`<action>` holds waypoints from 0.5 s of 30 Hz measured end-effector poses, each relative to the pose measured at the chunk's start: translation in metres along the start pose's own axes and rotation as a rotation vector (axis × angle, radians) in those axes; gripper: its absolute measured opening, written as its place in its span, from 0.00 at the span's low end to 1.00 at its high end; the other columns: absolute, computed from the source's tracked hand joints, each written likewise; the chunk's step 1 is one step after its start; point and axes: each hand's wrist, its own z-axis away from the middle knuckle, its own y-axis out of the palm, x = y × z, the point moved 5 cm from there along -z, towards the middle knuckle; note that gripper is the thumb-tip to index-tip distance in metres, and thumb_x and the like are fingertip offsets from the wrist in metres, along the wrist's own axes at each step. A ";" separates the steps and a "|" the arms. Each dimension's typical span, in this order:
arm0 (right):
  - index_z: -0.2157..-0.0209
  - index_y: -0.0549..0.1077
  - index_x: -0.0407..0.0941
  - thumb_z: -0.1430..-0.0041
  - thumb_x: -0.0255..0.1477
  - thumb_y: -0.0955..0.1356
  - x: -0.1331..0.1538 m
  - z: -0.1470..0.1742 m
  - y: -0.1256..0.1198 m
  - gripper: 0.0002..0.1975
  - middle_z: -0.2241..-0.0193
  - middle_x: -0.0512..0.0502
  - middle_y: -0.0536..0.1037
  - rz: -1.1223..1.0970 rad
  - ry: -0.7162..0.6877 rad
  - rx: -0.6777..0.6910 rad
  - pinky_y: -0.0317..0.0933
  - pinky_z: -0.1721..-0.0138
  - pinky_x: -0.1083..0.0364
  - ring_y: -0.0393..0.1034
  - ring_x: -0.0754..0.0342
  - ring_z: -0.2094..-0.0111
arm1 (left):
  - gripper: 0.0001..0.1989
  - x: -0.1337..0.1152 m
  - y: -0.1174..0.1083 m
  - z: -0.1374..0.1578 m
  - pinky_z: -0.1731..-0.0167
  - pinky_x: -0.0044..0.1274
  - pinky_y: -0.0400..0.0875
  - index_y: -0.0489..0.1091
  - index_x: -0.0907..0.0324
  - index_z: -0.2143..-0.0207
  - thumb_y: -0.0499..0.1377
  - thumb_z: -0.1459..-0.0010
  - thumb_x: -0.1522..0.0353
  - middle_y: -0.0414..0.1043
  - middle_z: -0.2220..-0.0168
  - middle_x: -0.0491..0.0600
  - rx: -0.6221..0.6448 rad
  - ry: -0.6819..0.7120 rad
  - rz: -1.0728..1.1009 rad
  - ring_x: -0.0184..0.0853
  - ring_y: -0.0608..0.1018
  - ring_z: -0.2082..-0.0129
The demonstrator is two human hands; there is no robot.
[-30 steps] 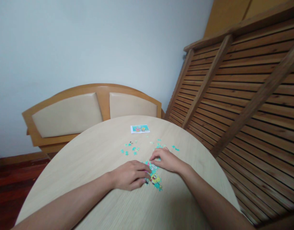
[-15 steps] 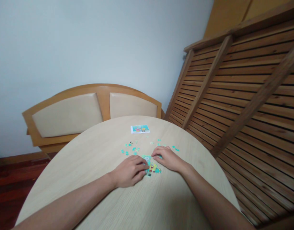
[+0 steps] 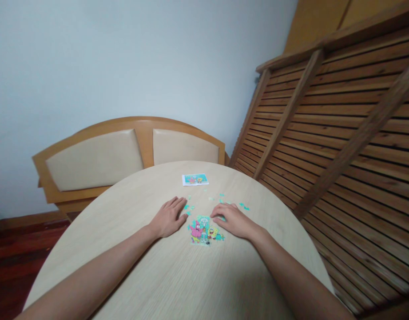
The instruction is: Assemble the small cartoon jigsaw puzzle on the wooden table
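Observation:
A partly joined jigsaw puzzle (image 3: 204, 231) with pink, pale and yellow cartoon figures on turquoise lies on the table. Up and left of it, my left hand (image 3: 169, 216) rests with fingers stretched out and slightly apart, covering some loose pieces. My right hand (image 3: 233, 218) sits at the puzzle's upper right edge, its fingers loosely bent and the thumb apart from them. A bit of turquoise shows beneath that hand, and nothing visible is gripped. Loose turquoise puzzle pieces (image 3: 188, 207) lie just right of my left fingertips.
More turquoise pieces (image 3: 244, 206) lie beyond my right hand. A picture card (image 3: 195, 179) lies toward the far edge of the round wooden table (image 3: 151, 275). Behind stands a padded headboard (image 3: 97, 155); a slatted wooden frame (image 3: 340, 133) leans at the right.
My left hand has moved off the puzzle, up and left onto the loose pieces, and its fingers have spread. The pink figure is now uncovered. My right hand has stayed in place.

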 end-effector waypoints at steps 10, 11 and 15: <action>0.60 0.78 0.48 0.35 0.32 0.66 -0.002 0.000 0.001 0.08 0.57 0.45 0.80 -0.003 -0.002 -0.008 0.55 0.51 0.49 0.72 0.49 0.53 | 0.18 -0.020 -0.017 0.003 0.43 0.37 0.65 0.66 0.62 0.46 0.54 0.36 0.66 0.73 0.50 0.57 -0.092 0.126 -0.016 0.45 0.72 0.47; 0.60 0.78 0.48 0.35 0.32 0.66 -0.002 0.000 0.001 0.08 0.57 0.45 0.80 -0.003 -0.001 -0.008 0.55 0.51 0.49 0.72 0.49 0.53 | 0.16 -0.022 -0.019 0.003 0.44 0.37 0.66 0.67 0.61 0.47 0.54 0.37 0.67 0.74 0.52 0.56 -0.095 0.130 -0.017 0.44 0.73 0.49; 0.60 0.78 0.48 0.35 0.32 0.66 -0.003 0.000 0.002 0.08 0.57 0.45 0.80 -0.001 -0.004 -0.006 0.55 0.51 0.49 0.72 0.49 0.53 | 0.11 -0.032 -0.027 0.006 0.49 0.36 0.67 0.69 0.58 0.54 0.53 0.36 0.70 0.75 0.59 0.53 -0.079 0.150 -0.054 0.43 0.75 0.55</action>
